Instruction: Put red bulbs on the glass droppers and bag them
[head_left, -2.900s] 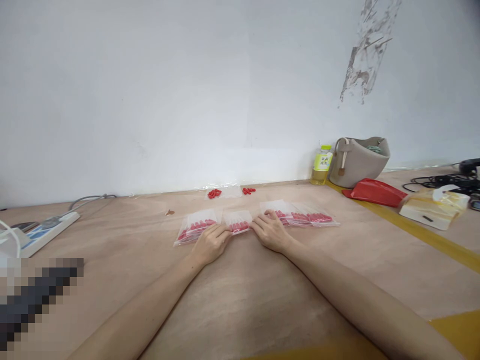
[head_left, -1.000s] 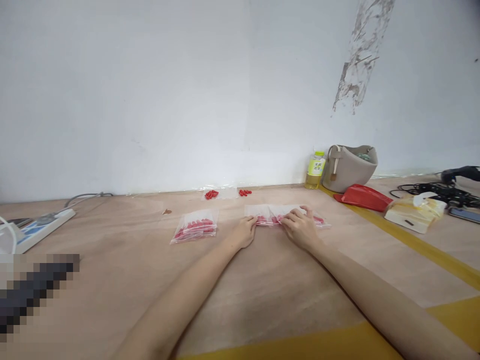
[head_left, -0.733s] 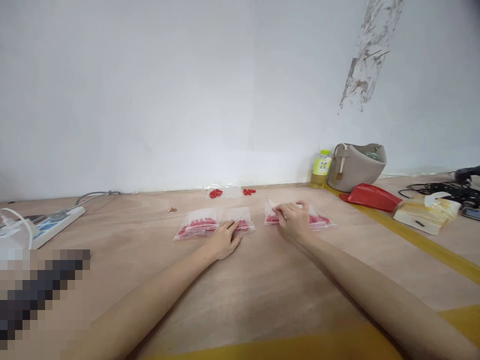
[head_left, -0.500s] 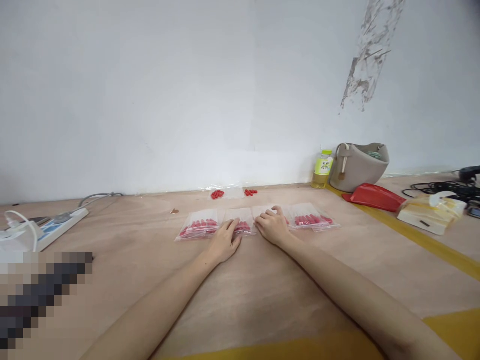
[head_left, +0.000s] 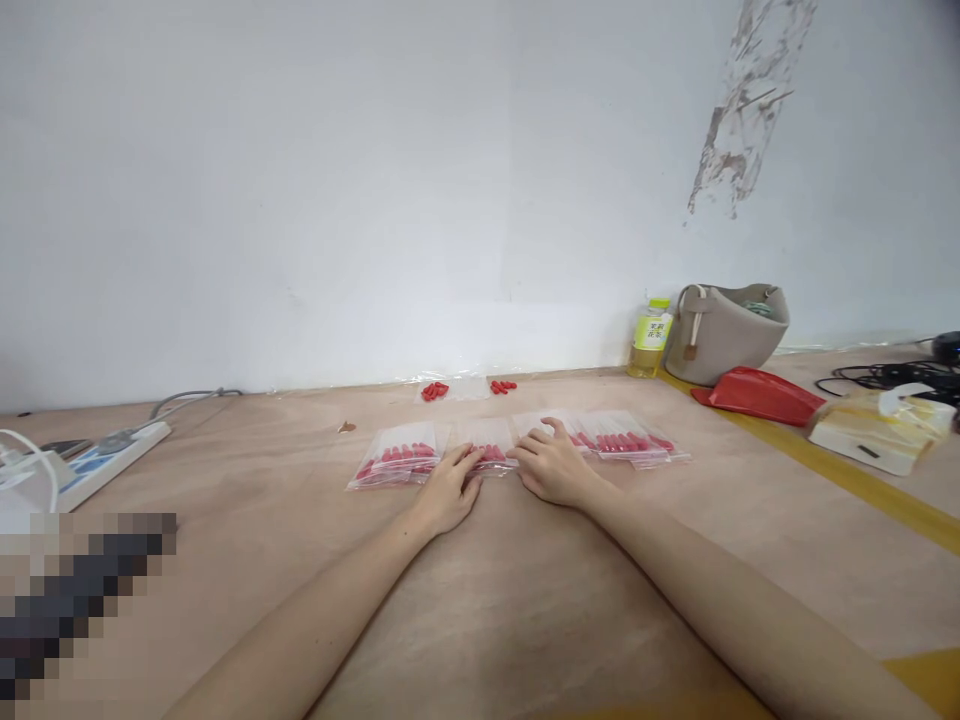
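Note:
Clear plastic zip bags with red capsule-shaped pieces lie in a row across the table. My left hand (head_left: 448,492) rests palm down with its fingers stretched out, fingertips at the left edge of the middle bag (head_left: 486,436). At that bag's lower right, my right hand (head_left: 553,468) lies with fingers apart and slightly bent, partly over the neighbouring bag (head_left: 528,424). Further left is a stack of filled bags (head_left: 397,448). To the right, another filled bag (head_left: 621,432) has its red pieces lined up near the closure.
Loose red pieces (head_left: 435,391) lie by the wall on clear plastic, with a second small pile (head_left: 503,387) beside them. At right stand a bottle (head_left: 651,338), a grey bag (head_left: 724,335), a red pouch (head_left: 759,396) and a tissue pack (head_left: 877,432). A power strip (head_left: 112,465) is at left.
My right hand has shifted slightly right and towards me, and more of the middle bag shows between my hands. The left hand stays by the same bag. The view has shifted a little.

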